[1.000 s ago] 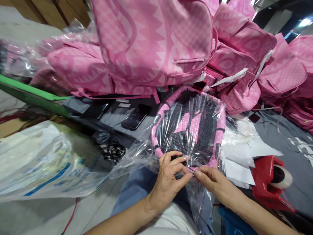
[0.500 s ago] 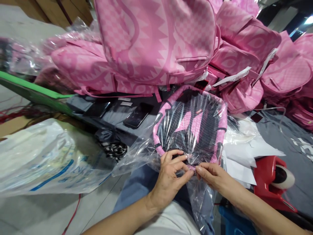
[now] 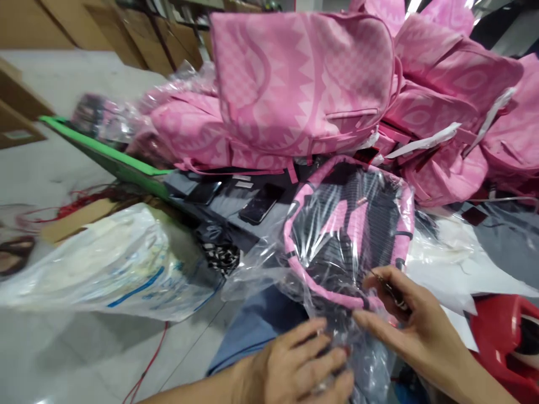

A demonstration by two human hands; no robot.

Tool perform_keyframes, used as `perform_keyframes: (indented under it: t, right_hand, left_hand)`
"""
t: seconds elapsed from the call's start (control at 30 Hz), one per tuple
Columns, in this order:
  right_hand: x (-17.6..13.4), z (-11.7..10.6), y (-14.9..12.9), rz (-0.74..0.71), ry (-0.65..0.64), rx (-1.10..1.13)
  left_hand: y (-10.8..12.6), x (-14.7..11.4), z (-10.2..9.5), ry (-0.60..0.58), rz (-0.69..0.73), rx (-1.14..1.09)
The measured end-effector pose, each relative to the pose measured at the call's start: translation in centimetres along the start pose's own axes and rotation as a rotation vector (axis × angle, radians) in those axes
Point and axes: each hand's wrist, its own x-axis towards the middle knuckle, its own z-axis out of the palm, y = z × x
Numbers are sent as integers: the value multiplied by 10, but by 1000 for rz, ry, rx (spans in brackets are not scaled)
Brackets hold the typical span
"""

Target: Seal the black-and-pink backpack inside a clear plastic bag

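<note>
A black backpack with pink edging point(image 3: 324, 294) lies back-panel up inside a clear plastic bag point(image 3: 256, 264), on the lap and table edge. My left hand point(image 3: 303, 359), somewhat blurred, is over the bag's loose plastic below the backpack, with its fingers spread. At the backpack's lower right edge is my right hand point(image 3: 416, 325), thumb and forefinger apart at the plastic. A small dark metal tool point(image 3: 391, 293), perhaps thread snips, is held inside its curled fingers. Part of the tool is hidden by the hand.
Pink backpacks point(image 3: 303, 84) are piled behind. Two phones, one a black phone point(image 3: 261, 205), lie on the grey table. A red tape dispenser point(image 3: 501, 336) and white sheets point(image 3: 455, 258) are at right. On the left are a white sack point(image 3: 138, 269) and a green-edged board point(image 3: 105, 148).
My hands have parted from a pinch at the backpack's lower edge. The left moved down onto the loose plastic; the right opened out, showing the metal tool. The view shifted left.
</note>
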Motion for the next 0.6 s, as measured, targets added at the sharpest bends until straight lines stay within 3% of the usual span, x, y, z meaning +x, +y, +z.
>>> perform_keyframes:
  t: [0.1, 0.23, 0.3, 0.47, 0.6]
  right_hand:
    - [29, 33, 12, -206, 56, -232]
    - [66, 71, 21, -356, 110, -481]
    - [74, 77, 22, -316, 91, -519]
    - [73, 70, 25, -203, -64, -397]
    - [72, 66, 31, -108, -241, -127]
  left_hand:
    - [-9, -11, -22, 57, -90, 3]
    - [-41, 14, -36, 178, -460, 265]
    - [-54, 25, -31, 161, -673, 279]
    - [-61, 24, -20, 75, -942, 182]
    - [-63, 22, -24, 82, -1093, -214]
